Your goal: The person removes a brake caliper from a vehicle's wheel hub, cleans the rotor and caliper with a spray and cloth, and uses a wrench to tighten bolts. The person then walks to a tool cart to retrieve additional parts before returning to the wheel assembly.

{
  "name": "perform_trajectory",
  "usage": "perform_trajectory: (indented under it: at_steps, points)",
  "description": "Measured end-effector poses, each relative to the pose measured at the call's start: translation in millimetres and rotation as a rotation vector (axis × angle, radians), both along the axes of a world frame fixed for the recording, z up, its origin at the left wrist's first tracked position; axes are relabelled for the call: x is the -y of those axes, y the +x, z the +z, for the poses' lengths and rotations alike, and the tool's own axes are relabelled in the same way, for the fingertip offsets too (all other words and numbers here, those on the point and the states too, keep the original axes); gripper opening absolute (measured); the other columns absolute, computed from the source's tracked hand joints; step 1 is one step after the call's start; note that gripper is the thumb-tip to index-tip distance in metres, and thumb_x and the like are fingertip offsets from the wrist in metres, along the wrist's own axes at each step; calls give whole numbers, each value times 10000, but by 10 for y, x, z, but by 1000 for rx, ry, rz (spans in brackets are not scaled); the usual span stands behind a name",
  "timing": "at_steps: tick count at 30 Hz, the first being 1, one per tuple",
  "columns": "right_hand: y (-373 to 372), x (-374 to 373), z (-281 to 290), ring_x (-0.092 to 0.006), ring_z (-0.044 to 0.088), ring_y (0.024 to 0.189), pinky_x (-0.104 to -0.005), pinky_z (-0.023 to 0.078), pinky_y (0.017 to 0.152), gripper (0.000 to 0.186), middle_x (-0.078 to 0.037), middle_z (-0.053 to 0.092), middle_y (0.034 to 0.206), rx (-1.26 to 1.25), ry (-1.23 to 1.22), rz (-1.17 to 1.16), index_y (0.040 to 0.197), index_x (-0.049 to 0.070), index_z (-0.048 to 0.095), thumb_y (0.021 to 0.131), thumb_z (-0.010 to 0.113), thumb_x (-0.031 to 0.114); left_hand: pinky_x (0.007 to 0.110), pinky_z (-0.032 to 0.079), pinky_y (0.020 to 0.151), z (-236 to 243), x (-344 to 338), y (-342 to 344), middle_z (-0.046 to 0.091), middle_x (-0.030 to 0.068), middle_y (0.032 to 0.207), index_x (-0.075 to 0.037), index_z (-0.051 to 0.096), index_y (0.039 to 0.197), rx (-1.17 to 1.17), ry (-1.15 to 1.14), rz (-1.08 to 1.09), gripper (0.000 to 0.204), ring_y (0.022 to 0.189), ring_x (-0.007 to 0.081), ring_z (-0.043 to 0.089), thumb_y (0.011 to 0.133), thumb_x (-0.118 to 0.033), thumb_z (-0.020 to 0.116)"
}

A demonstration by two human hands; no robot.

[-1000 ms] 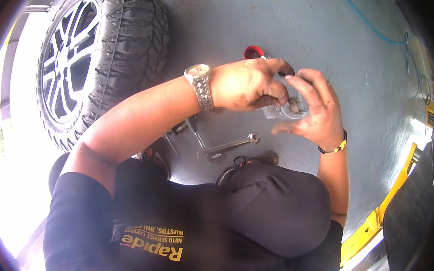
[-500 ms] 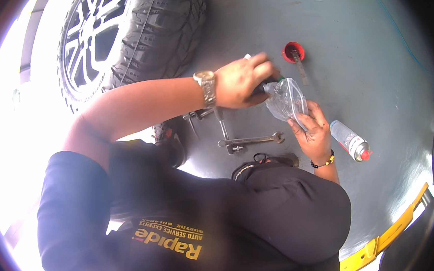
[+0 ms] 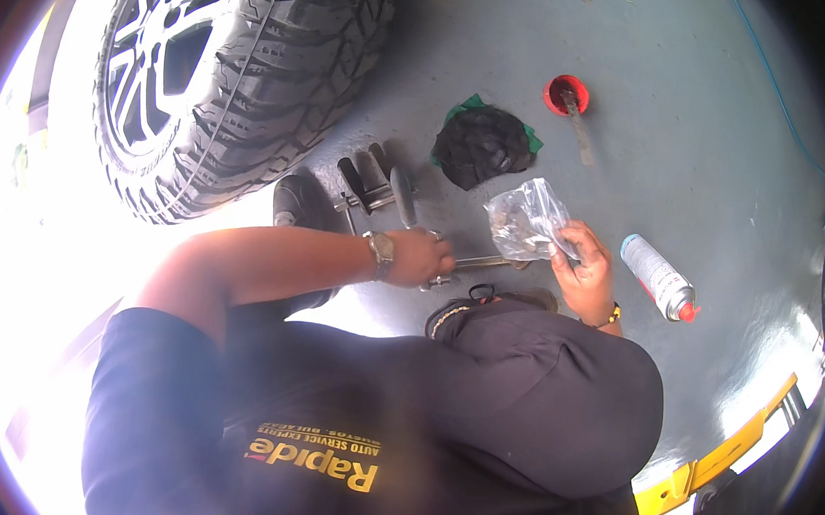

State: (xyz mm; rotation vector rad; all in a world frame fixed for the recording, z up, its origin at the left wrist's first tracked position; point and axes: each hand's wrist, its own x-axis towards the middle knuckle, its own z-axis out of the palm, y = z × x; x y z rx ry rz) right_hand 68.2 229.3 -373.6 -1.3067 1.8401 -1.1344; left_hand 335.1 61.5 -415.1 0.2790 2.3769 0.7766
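My left hand [image 3: 420, 258] is down among metal tools on the grey floor, its fingers curled at a long wrench [image 3: 478, 262]; what they grip is unclear. My right hand [image 3: 582, 271] pinches a clear plastic bag [image 3: 525, 217] with small contents that I cannot make out. Just above the bag lies a dark crumpled bundle with green edges [image 3: 484, 145]. A T-shaped tool and other dark-handled tools [image 3: 374, 181] lie above my left hand. To the right of my right hand a spray can [image 3: 654, 270] with a red nozzle lies on its side.
A large tyre on an alloy wheel [image 3: 282, 83] fills the upper left. A red cup [image 3: 561, 96] with a flat strip in it is near the top. A blue hose [image 3: 784, 109] runs down the right side, above a yellow metal frame [image 3: 709, 469]. A dark shoe [image 3: 299, 205] is beside the tools.
My left hand has left the bag and moved down to the tools. My right hand still holds the bag, now lower. The dark bundle, largely covered before, is in full view.
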Motion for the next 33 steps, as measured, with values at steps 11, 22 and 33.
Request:
perform_trajectory:
  at_steps: [11,22,33]
  points:
    - [109,-314,-217,-79,541,856,-243,469,796,146,10,601,949,474,181,-336,1057,40,568,944,643,-13,477,579,792,269,-63,-296,694,159,1079,-90,574,1220,124,-1,41,330,923,368,705,899,-164,595]
    - [583,-138,-746,-355,648,987,-423,534,875,267,-139,659,1125,-252,309,-52,1147,49,600,891,653,103,457,578,839,25,283,-111,683,193,1075,-23,706,1019,381,-297,-125,246,973,367,696,893,-202,593]
    - [562,-485,-812,-323,626,917,-394,517,843,425,-141,623,1119,-113,67,-414,1244,48,544,894,726,207,480,567,853,542,373,63,677,181,1100,-50,699,1070,532,-224,-14,506,974,367,695,909,-528,657]
